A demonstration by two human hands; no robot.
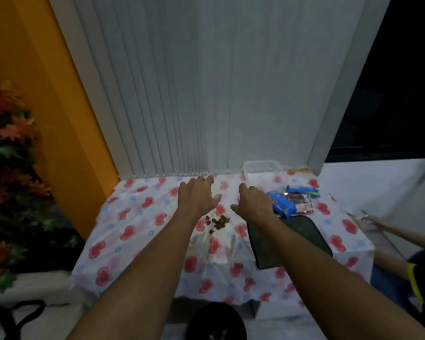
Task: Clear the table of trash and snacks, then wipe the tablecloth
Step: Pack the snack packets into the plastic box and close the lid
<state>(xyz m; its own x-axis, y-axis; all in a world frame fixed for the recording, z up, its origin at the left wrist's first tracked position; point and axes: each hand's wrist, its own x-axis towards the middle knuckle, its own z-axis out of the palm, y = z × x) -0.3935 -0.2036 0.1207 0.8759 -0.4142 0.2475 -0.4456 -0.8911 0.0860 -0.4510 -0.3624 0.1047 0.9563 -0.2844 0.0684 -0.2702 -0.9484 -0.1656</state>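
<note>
A: Head view. Grips?

B: Left grip [198,196] reaches out over the far middle of the counter [349,273], fingers spread, holding nothing. Right grip [254,203] is just beside it, also loose and empty. Can't tell if either touches the tablecloth [133,217].

A: Cloth?

B: White with red hearts, covers the whole counter, wrinkled at the near edge.

A: Snacks, trash?

B: Small heap of brown snack pieces [217,222] mid-cloth, just nearer than the two grips and between the forearms. Two blue packets [284,206] to the right of the right grip, with a pinkish wrapper [302,204] touching them. Clear plastic tub [261,171] at the far edge, against the blinds [206,82]. Dark green tray [304,236] on the right side, partly under the right forearm. Clear strips near the front edge are too blurred to name.

A: Surroundings?

B: Orange wall [47,94] and autumn leaves [8,133] to the left. Another person's arm [402,231] at the right edge.
</note>
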